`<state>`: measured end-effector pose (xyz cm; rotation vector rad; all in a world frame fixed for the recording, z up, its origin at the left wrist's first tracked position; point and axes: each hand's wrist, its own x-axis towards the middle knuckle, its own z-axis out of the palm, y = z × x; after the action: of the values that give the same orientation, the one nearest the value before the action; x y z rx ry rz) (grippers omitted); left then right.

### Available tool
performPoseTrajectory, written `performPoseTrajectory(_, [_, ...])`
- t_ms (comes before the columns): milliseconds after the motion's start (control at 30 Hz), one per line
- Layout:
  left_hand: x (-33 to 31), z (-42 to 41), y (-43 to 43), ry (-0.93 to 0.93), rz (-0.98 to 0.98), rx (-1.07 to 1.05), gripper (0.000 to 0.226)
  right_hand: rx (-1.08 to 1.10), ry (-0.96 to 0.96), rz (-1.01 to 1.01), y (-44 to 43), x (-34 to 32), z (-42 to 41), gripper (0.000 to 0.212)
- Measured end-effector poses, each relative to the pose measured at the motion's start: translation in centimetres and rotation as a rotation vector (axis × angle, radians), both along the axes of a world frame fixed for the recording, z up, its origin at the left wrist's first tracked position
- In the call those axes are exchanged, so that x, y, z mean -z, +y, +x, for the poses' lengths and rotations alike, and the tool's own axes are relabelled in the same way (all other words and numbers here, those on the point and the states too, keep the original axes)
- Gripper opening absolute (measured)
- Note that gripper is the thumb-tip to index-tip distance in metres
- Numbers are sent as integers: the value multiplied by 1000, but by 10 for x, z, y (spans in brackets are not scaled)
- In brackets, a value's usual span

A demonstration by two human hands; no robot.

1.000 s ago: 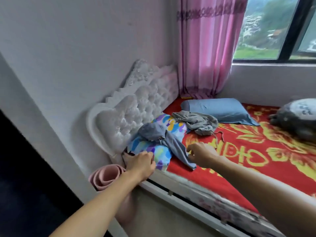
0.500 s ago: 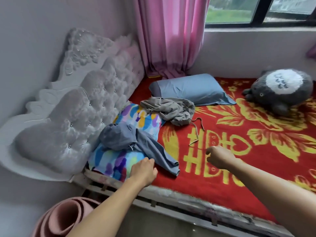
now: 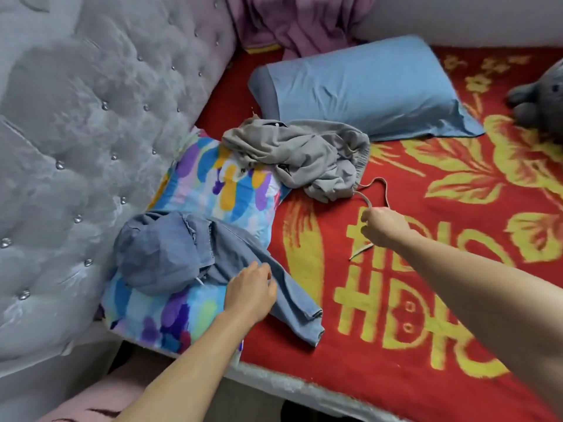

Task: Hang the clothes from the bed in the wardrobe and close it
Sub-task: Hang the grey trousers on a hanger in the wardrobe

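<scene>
The left hand (image 3: 250, 288) rests on the blue garment (image 3: 170, 251) atop the patterned pillow (image 3: 231, 185); whether it grips the cloth cannot be told. The right hand (image 3: 384, 227) pinches the drawstring (image 3: 364, 200) of the grey garment (image 3: 307, 153).
</scene>
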<state>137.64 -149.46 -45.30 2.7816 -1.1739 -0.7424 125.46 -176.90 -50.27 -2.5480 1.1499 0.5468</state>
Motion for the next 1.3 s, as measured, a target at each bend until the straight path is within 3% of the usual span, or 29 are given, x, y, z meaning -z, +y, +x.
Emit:
performPoseTrajectory(333, [163, 52, -62, 136, -28, -27, 17, 94, -91, -45, -103, 161, 114, 48])
performPoseTrajectory(533, [214, 53, -77, 175, -3, 6, 17, 26, -172, -82, -115, 208, 113, 20])
performPoseTrajectory(700, [192, 57, -104, 187, -96, 43, 21, 170, -329, 219, -81, 152, 77, 33])
performPoseTrajectory(833, [149, 67, -130, 230, -310, 76, 64, 393, -579, 539, -63, 75, 45, 31])
performPoseTrajectory(967, [92, 58, -163, 206, -391, 259, 97, 516, -686, 821, -47, -8, 15, 33])
performPoseTrajectory(1033, [64, 41, -175, 258, -430, 308, 85, 549, -706, 896, -39, -45, 1, 29])
performPoseTrajectory(1167, [2, 6, -173, 586, -517, 248, 22, 587, -718, 1068, -26, -106, -38, 32])
performPoseTrajectory(1300, [-61, -10, -153, 705, -657, 175, 17, 395, -647, 1139, -13, -154, -84, 57])
